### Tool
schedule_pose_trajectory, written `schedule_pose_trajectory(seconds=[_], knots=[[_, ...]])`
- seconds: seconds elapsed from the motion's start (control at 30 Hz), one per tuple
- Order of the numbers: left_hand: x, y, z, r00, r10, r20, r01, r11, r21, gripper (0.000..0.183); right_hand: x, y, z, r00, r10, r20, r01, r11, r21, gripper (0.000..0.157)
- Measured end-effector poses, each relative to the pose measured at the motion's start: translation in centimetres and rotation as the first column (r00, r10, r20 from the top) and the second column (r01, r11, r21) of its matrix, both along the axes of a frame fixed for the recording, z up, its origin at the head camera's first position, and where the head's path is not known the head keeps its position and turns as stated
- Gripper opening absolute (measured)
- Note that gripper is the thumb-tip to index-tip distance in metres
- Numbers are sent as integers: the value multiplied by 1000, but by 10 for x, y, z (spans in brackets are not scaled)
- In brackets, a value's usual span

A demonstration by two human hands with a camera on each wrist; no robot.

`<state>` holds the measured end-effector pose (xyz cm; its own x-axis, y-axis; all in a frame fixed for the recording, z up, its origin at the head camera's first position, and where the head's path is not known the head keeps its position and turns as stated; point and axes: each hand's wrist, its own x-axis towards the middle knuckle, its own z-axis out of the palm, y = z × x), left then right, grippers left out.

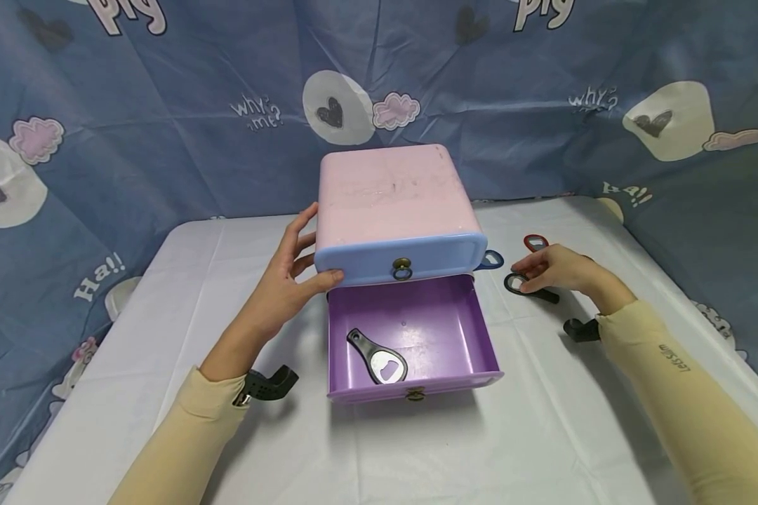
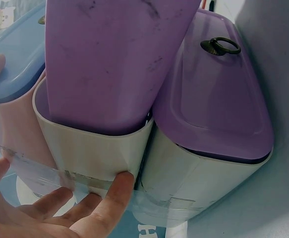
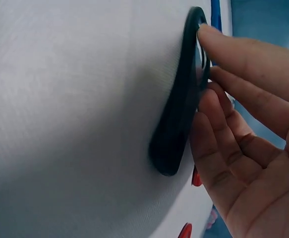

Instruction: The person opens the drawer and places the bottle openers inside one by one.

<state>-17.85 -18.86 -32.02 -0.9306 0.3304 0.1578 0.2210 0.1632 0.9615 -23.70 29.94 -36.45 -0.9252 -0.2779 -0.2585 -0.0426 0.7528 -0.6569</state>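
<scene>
A small drawer cabinet (image 1: 394,193) with a pink top stands mid-table. Its upper blue drawer (image 1: 439,254) is closed, while a purple drawer (image 1: 417,330) below is pulled out with a black bottle opener (image 1: 379,359) lying inside. My left hand (image 1: 282,280) rests on the cabinet's left side, thumb on the blue front; in the left wrist view, fingertips (image 2: 122,183) touch the white casing. To the right of the cabinet, my right hand (image 1: 559,268) pinches the ringed end of another black bottle opener (image 3: 176,119) at the cloth.
A blue opener (image 1: 493,259) lies beside the cabinet, partly hidden by it. A red opener (image 1: 535,242) is behind the right hand. Another purple drawer (image 2: 223,94), closed, shows below the pulled-out one. White cloth (image 1: 227,456) covers the table; a patterned blue curtain (image 1: 196,161) hangs behind.
</scene>
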Motion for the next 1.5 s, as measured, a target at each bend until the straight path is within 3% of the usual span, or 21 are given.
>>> schedule_pose_trajectory(seconds=[0.47, 0.8, 1.07, 1.5], knots=[[0, 0, 0, 1000, -2, -4, 2, 1000, 5, 100, 5, -9, 4, 998, 16, -58, -9, 993, 120, 43], [0, 0, -1, 1000, -1, -3, 1, 1000, 8, 100, 9, -10, 4, 991, 63, -116, -50, 993, 108, 37], [1, 0, 0, 1000, -3, 1, 3, 1000, 8, 101, 9, -9, 5, 995, 36, -89, -24, 990, 136, 47], [1, 0, 0, 1000, 0, 2, 0, 1000, 5, 100, 11, -10, 5, 996, 48, -81, -39, 993, 113, 39]])
